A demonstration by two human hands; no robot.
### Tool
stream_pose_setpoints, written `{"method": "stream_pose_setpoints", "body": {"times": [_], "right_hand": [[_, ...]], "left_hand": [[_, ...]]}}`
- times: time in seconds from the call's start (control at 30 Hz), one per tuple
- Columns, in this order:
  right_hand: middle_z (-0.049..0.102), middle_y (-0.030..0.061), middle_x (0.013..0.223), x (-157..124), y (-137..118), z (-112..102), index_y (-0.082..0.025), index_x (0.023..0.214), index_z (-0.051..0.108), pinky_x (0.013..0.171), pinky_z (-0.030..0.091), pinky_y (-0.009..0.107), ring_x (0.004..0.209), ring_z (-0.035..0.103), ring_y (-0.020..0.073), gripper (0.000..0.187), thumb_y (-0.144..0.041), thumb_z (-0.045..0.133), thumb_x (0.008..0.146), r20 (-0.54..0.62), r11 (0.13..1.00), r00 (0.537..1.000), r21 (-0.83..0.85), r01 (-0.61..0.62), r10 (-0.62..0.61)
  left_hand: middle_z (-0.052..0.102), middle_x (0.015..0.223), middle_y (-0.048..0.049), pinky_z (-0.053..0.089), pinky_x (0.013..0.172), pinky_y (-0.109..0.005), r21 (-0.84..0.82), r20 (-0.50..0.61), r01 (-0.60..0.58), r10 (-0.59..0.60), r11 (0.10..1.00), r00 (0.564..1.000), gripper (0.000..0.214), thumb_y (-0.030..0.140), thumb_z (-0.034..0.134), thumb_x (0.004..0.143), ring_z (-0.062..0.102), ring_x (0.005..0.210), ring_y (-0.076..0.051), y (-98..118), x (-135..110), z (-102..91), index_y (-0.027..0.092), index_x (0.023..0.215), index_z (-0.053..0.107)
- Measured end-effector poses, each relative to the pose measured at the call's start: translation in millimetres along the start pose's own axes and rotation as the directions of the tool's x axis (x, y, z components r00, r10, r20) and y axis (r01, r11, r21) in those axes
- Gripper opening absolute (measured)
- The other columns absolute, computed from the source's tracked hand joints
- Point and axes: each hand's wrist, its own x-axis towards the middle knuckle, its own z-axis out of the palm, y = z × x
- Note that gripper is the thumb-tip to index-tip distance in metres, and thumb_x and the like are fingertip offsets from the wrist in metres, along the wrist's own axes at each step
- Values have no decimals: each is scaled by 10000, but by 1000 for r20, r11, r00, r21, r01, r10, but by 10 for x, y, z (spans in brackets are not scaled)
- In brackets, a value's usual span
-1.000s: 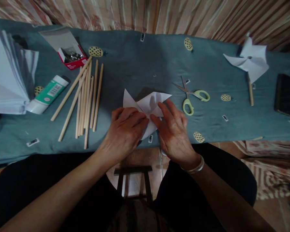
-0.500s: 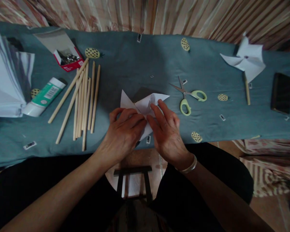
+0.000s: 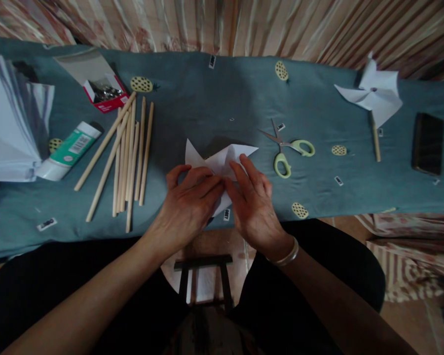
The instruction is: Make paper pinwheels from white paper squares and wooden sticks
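Note:
A white paper pinwheel (image 3: 222, 159), cut and partly folded, lies at the table's front edge between my hands. My left hand (image 3: 190, 202) grips it from the left, its thumb and fingertips closed near the paper's middle. From the right, my right hand (image 3: 253, 202) pinches the same paper, its fingertips meeting those of the left at the centre. Both hands hide the middle of the paper. To the right of it lie open scissors (image 3: 285, 144) with light green handles.
Several wooden sticks (image 3: 127, 158), a glue bottle (image 3: 69, 150), a red box of metal pins (image 3: 105, 93) and a paper stack (image 3: 7, 128) lie on the left. A finished pinwheel (image 3: 379, 91) on a stick and a dark phone (image 3: 428, 143) lie on the right.
My right fingers have shifted slightly, and the paper's right flap looks more folded toward the centre. My left hand stays nearly in place. The view has shifted a little.

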Motion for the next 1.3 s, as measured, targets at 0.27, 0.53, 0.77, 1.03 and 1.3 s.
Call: {"method": "stream_pose_setpoints", "body": {"times": [0.27, 0.53, 0.77, 1.03, 1.3], "right_hand": [[348, 47, 1559, -33, 3, -11, -297, 1422, 431, 1178, 269, 550, 1511, 192, 295, 527, -87, 357, 944, -23, 998, 998, 30, -61, 61], [326, 89, 1564, -38, -10, -20, -215, 1365, 495, 1174, 271, 560, 1509, 181, 314, 522, -68, 384, 877, -10, 995, 997, 63, -80, 81], [347, 114, 1549, -40, 0, -16, -198, 1332, 512, 1153, 292, 557, 1512, 171, 302, 500, -66, 374, 870, -16, 998, 998, 19, -66, 66], [322, 109, 1577, -40, 29, 13, -199, 1345, 527, 1140, 293, 606, 1517, 152, 307, 519, -77, 393, 860, -52, 992, 996, 111, -62, 68], [361, 157, 1549, -11, 18, 10, -126, 1286, 604, 1169, 302, 529, 1515, 165, 292, 482, -69, 403, 852, -62, 990, 994, 109, -86, 93]], "left_hand": [[720, 1135, -51, 342, 1047, -500, 8, 12, -2, 2, 1000, 1000, 202, 215, 526, 964, 580, 1145, -250, -4, -30, 6, 197, 1125, 646], [720, 1127, -43, 349, 1026, -480, 31, -3, -11, 11, 999, 1000, 191, 210, 544, 960, 582, 1129, -238, -3, -10, 22, 185, 1120, 645], [725, 1126, -50, 364, 1016, -482, 42, -16, -19, 20, 999, 1000, 182, 190, 561, 941, 596, 1113, -249, -9, -3, 40, 183, 1100, 651], [716, 1144, -78, 400, 1004, -501, 46, -45, -21, 24, 999, 999, 228, 150, 502, 946, 599, 1120, -271, -5, -31, 67, 155, 1116, 655], [715, 1138, -122, 378, 1017, -545, 89, -28, -8, 11, 996, 1000, 313, 85, 477, 904, 613, 1116, -302, 24, -9, 33, 171, 1131, 676]]}}
